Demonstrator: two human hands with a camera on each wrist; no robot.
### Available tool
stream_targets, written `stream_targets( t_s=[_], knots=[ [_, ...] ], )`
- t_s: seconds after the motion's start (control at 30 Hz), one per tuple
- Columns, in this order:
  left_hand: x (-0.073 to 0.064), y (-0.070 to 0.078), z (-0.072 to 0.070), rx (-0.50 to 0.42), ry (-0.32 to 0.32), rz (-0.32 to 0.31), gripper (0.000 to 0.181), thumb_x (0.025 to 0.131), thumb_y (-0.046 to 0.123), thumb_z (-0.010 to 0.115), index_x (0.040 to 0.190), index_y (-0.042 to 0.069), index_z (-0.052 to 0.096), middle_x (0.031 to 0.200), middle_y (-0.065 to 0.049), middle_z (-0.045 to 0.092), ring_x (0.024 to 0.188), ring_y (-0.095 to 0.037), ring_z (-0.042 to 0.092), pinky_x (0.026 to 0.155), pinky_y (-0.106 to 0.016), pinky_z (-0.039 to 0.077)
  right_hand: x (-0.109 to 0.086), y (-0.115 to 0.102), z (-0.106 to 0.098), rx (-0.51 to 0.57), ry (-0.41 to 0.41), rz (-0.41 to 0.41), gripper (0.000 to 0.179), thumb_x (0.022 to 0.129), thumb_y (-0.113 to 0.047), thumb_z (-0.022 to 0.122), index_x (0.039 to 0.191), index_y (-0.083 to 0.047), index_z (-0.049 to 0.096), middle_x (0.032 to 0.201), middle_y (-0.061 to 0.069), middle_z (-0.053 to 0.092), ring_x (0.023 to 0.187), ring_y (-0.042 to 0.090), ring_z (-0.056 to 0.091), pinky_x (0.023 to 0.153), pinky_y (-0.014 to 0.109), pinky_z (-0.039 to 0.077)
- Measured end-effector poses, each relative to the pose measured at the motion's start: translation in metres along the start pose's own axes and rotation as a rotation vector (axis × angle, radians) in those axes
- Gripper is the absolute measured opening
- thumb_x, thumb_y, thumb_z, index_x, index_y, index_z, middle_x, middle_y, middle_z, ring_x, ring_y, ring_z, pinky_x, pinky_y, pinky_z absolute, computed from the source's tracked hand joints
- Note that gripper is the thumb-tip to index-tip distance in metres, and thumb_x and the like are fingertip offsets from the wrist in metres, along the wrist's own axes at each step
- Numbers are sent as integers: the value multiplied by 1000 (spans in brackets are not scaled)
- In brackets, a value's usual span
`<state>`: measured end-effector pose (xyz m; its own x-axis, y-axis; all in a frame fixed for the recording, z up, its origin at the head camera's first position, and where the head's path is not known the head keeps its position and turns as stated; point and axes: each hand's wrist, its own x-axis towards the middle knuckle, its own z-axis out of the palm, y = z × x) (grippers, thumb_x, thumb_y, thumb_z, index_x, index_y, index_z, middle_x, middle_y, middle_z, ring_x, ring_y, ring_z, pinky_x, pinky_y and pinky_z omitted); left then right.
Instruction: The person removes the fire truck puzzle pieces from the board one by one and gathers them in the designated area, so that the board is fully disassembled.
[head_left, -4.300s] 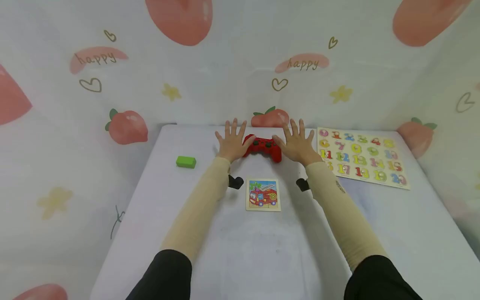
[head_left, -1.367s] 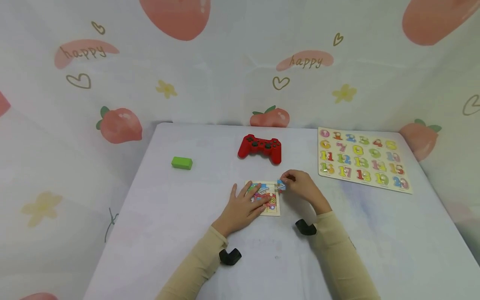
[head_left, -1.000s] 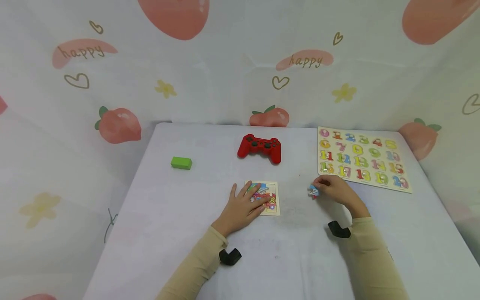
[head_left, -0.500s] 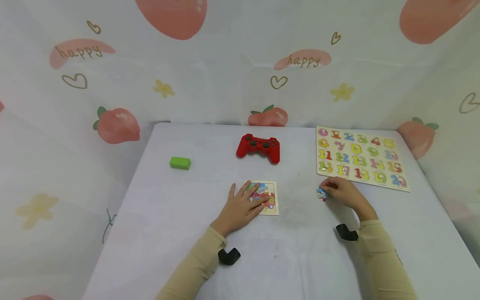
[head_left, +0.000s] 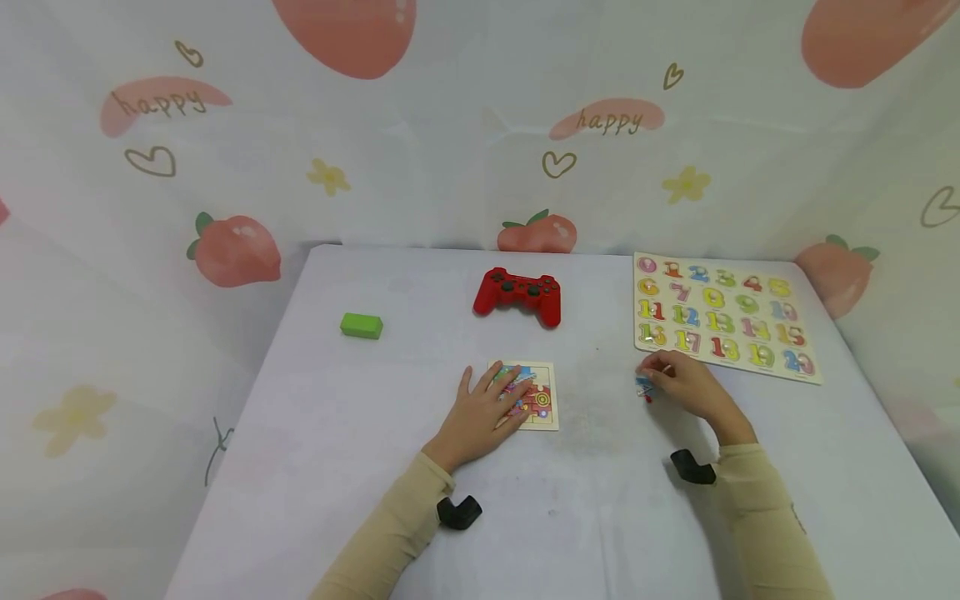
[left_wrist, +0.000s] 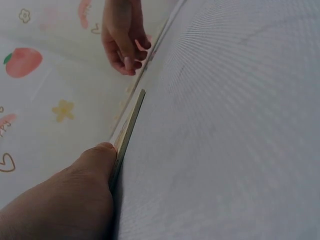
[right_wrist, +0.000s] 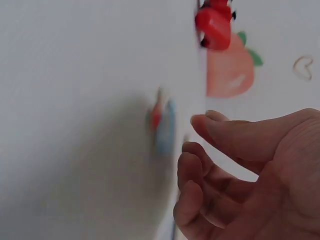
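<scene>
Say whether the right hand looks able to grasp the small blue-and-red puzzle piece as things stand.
Probably yes: the right hand, empty in the right wrist view, is close beside the puzzle piece, and nothing there seems to block the way between them, though the piece is blurred.

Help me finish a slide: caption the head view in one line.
Left hand spread on the puzzle, right hand at a loose piece, red controller beyond.

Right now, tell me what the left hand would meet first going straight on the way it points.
Most likely the red game controller, near its right end: the left hand lies over the puzzle, pointing roughly that way. Depth is hard to judge.
</scene>
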<state>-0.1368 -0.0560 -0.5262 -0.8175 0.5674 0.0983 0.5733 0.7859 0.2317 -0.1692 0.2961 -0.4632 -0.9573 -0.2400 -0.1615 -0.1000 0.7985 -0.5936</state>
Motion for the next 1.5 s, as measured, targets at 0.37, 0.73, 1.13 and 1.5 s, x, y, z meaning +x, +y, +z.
stream_targets(
  t_s=[0.37,0.73,1.13,1.5],
  knots=[
    [-6,2,0,28,48,-15,65,98,56,35,151,19,30,155,4,31,147,-22,18,110,-63,15,10,-78,61,19,-12,-234,20,92,-14,63,110,-5,61,101,7,61,87,18,57,72,32,50],
    [-1,13,-4,19,-15,-88,69,96,61,36,150,18,33,157,4,27,147,-23,17,109,-66,12,17,-95,93,-69,-13,-230,22,85,-17,73,102,-9,62,95,5,55,80,16,52,71,33,48],
    [11,32,7,65,88,-217,74,93,65,38,148,15,35,151,1,37,145,-27,21,108,-67,16,20,-98,90,1,-2,-200,24,81,-12,76,99,-5,63,93,7,57,79,17,51,70,32,46],
    [10,34,4,10,65,-242,75,92,64,42,149,17,32,152,2,35,146,-25,18,111,-63,13,21,-100,89,47,21,-188,15,85,-8,71,96,-5,62,91,6,58,76,15,52,67,29,45]
  ],
)
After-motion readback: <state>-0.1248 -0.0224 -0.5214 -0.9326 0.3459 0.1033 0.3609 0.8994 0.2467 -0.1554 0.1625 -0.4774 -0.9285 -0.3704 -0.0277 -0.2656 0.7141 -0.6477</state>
